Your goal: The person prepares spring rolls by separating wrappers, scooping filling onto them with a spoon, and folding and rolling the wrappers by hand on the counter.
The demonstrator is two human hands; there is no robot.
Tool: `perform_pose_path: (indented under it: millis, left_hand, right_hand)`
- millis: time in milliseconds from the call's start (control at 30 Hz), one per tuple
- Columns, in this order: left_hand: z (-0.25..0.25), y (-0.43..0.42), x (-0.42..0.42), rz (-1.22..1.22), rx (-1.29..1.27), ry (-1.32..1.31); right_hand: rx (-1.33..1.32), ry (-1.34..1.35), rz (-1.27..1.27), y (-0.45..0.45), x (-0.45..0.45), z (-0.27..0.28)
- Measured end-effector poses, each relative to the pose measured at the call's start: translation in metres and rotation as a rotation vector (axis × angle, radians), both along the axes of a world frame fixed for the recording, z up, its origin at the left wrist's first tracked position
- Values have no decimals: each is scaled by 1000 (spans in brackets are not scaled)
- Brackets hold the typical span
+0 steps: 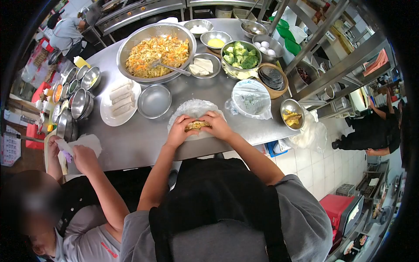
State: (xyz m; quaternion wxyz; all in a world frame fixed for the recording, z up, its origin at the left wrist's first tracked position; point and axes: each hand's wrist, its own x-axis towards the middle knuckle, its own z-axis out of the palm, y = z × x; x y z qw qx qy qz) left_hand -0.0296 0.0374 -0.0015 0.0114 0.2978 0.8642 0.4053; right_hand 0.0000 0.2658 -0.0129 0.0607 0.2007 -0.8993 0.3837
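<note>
A thin, pale, round spring roll wrapper (197, 106) lies flat on the steel table before me. On its near half is a small mound of shredded vegetable filling (197, 125). My left hand (178, 132) curls round the mound's left end, and my right hand (219, 125) cups its right end, fingers bent inward on both. Beyond and to the left, a white plate (104, 114) carries several rolled spring rolls (121, 98). An empty-looking metal dish (154, 101) sits beside that plate. The large perforated bowl (123, 65) farther back holds shredded filling with a metal spoon (174, 68) in it.
A co-worker's hands (83, 155) hold a white sheet (89, 143) at left, near stacked metal bowls (80, 103). Broccoli (240, 56), eggs (265, 45) and a plastic-covered bowl (251, 97) stand right. A metal shelf post (321, 32) rises at the table's right end.
</note>
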Motion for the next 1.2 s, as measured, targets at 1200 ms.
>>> perform_pose_path:
  millis: [1200]
  left_hand:
    - [12,-1,8,117,69,66]
  right_hand:
    - [-15,-69,-16,13,6,23]
